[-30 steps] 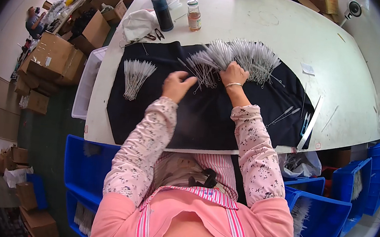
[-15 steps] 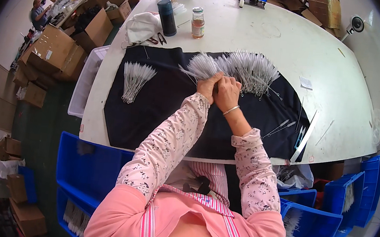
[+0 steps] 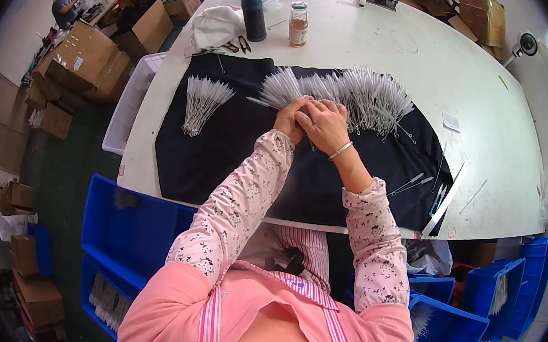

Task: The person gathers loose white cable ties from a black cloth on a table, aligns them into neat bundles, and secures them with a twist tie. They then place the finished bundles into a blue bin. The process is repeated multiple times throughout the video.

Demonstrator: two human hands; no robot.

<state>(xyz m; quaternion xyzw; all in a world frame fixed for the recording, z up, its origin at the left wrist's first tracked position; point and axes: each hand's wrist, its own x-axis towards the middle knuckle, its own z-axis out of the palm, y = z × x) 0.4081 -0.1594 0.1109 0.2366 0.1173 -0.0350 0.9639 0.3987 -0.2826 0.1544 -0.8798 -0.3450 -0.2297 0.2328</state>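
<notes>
On a black cloth (image 3: 234,167), I hold a bunch of thin white straw brushes (image 3: 279,86) with twisted wire handles. My left hand (image 3: 290,119) is wrapped round their handles, bristle ends fanning out beyond it. Pressed against it, my right hand (image 3: 324,126) curls its fingers over the same handles; its fingertips are partly hidden. A large heap of the same brushes (image 3: 375,98) lies just right of my hands. Over to the left a separate fanned bundle (image 3: 206,100) rests with its loop ends toward me. A few loose brushes (image 3: 411,184) lie at the right.
Small blue-handled snips (image 3: 438,200) and a metal ruler (image 3: 446,199) lie at the cloth's right edge. Behind stand a dark bottle (image 3: 253,15), a glass jar (image 3: 298,25) and a white cloth (image 3: 217,28). Blue bins (image 3: 127,229) flank me below the table. A person (image 3: 65,7) is far left.
My right hand has turned from a tight fist-like grip to lying further over the left hand, fingers reaching across. The bunch has tipped slightly leftward. The whole view has shifted a little.
</notes>
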